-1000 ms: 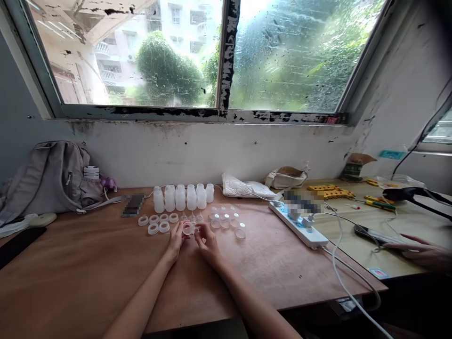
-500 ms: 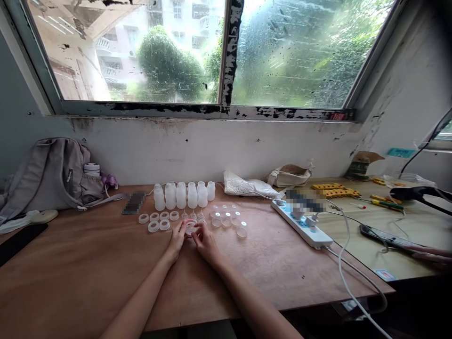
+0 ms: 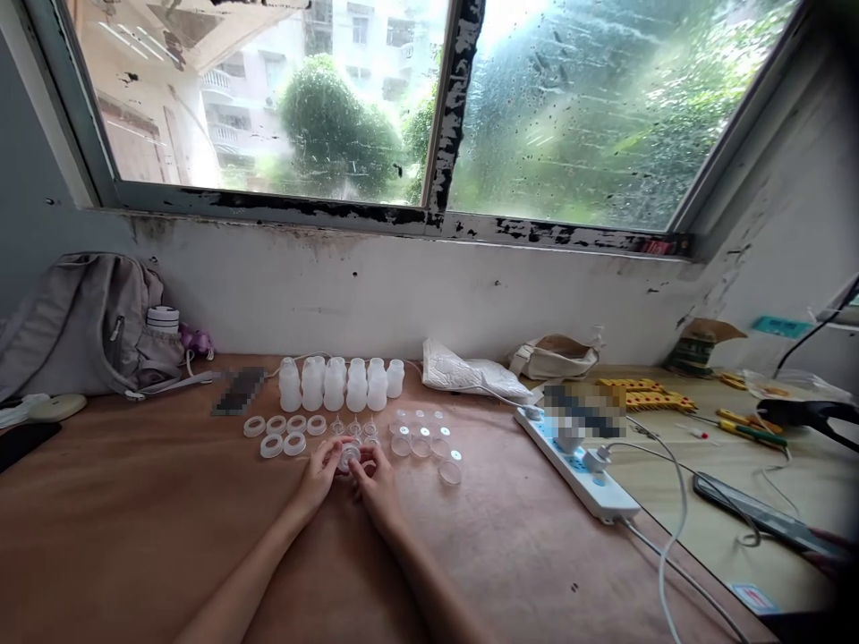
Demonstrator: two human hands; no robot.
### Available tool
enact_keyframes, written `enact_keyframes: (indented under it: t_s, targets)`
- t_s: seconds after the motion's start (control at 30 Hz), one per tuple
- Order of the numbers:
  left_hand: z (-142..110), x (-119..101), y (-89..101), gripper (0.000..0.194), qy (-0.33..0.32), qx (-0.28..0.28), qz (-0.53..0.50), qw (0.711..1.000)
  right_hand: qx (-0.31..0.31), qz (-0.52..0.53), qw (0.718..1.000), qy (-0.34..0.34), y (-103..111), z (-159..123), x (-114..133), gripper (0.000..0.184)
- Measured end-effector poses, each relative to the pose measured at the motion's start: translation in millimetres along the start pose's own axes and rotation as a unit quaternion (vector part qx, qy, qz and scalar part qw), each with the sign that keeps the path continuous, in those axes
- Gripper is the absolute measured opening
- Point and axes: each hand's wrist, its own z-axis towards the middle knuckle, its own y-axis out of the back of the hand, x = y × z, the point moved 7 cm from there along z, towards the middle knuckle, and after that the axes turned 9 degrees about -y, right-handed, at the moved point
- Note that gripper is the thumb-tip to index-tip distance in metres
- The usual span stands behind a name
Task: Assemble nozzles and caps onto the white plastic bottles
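Between both hands is a small translucent round bottle part (image 3: 348, 457), ring-shaped, possibly a collar with a teat in it; the fingers partly cover it. My left hand (image 3: 320, 474) grips its left side. The fingers and thumb of my right hand (image 3: 377, 483) pinch its right side. Just beyond are clear teats (image 3: 355, 427), partly hidden by the fingers. White screw rings (image 3: 271, 445) lie in rows to the left. On the right stand clear round caps (image 3: 449, 472) and small white discs (image 3: 425, 432). Frosted white bottles (image 3: 334, 385) stand upright behind.
A white power strip (image 3: 577, 465) with plugs and cables lies on the right. A grey backpack (image 3: 87, 326) rests at the left. By the wall are a silvery packet (image 3: 470, 371) and a beige pouch (image 3: 556, 356). Yellow parts (image 3: 644, 395) and tools lie on the adjoining table.
The camera view has shifted and tilted slightly. Both hands still hold the round part, now turned so that its round face shows more.
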Motion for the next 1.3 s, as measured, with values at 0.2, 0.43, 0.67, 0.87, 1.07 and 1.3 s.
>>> enact_keyframes:
  t_s: [0.2, 0.43, 0.67, 0.87, 1.07, 1.3]
  targets:
    - [-6.7, -3.4, -7.0, 0.035, -0.013, 0.052, 0.038, 0.998, 0.042, 0.089, 0.995, -0.030, -0.6, 4.2, -10.5, 0.027]
    - [-8.1, -11.5, -11.9, 0.026, -0.040, 0.103, 0.128, 0.986, 0.055, 0.104, 0.993, -0.034, -0.9, 3.8, -9.8, 0.023]
    - [-4.3, -4.8, -10.0, 0.027, -0.020, 0.087, 0.148, 0.985, 0.062, 0.053, 0.996, -0.038, -0.6, 8.0, -6.4, 0.021]
    - [-2.5, 0.6, -6.7, 0.029, -0.020, 0.074, 0.157, 0.985, 0.063, 0.008, 0.998, -0.020, -0.9, 10.8, -2.8, 0.020]
    - [-3.3, 8.2, -6.6, 0.036, -0.021, 0.071, 0.132, 0.989, 0.068, -0.013, 0.998, -0.011, -0.7, 11.0, -3.4, 0.021]
    - [-5.8, 10.8, -7.3, 0.033, -0.018, 0.054, 0.118, 0.991, 0.056, -0.061, 0.996, 0.023, 1.3, 7.5, 3.9, 0.024]
